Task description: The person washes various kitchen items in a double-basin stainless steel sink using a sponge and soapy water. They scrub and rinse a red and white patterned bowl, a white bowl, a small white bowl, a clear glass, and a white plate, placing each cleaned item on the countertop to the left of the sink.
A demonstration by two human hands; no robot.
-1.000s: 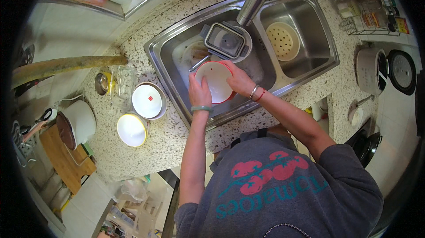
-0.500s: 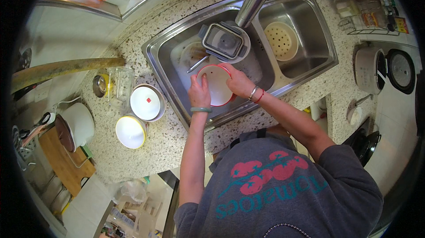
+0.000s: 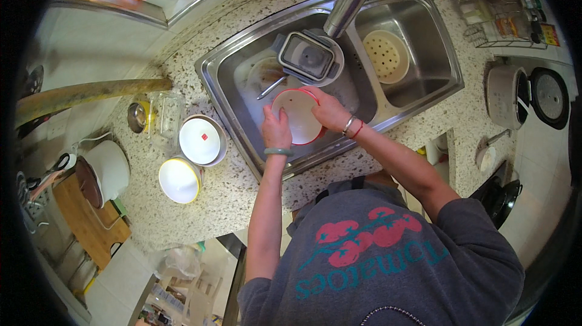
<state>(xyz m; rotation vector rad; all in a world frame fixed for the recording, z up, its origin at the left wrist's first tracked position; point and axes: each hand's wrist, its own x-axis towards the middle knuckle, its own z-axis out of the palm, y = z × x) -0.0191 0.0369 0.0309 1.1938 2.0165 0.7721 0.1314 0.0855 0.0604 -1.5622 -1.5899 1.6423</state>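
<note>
White red-rimmed bowl (image 3: pixel 300 121) between fingers (image 3: pixel 282 121), above basin (image 3: pixel 242 44) of sudsy water (image 3: pixel 354 94)

The person wears a dark grey T-shirt (image 3: pixel 467 277) with short, loose sleeves (image 3: pixel 485 226), printed on the front with a cluster of round red tomatoes (image 3: pixel 345 257) on green stems and a curved row of green lettering (image 3: pixel 311 291). A string of small dark beads (image 3: pixel 391 308) lies over the shirt. A smooth, pale green bangle (image 3: pixel 278 151) circles the left wrist (image 3: pixel 278 144); a silver bracelet (image 3: pixel 348 124) and thin red cord (image 3: pixel 358 130) circle the right wrist (image 3: pixel 344 120)

Kitchen: sink (image 3: pixel 371 80), rice cooker (image 3: pixel 504 97)
</note>
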